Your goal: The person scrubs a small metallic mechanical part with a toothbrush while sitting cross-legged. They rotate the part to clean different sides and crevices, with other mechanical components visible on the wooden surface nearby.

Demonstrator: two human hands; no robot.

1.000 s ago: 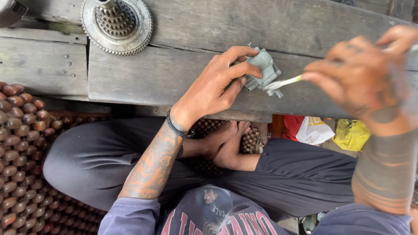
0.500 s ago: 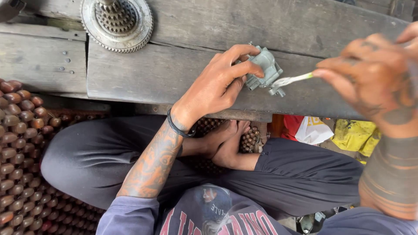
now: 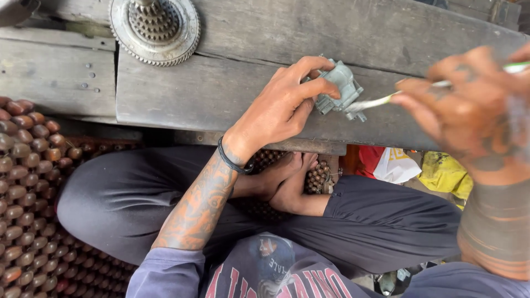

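On the wooden bench (image 3: 221, 94), left hand (image 3: 281, 110) holds grey metal part (image 3: 339, 88) tilted.

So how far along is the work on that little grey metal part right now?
In hand: the left hand pins the grey metal part on the wooden plank, while the right hand works a thin pale tool into its side. Nothing clearly looks finished. The toothed gear assembly sits apart on the plank, untouched.

bench (image 3: 221, 94): weathered grey wood, rough | carburetor part (image 3: 342, 88): dull cast metal | sprocket cluster (image 3: 154, 27): worn steel | seat mat (image 3: 27, 182): glossy wooden beads | trousers (image 3: 375, 221): matt cloth
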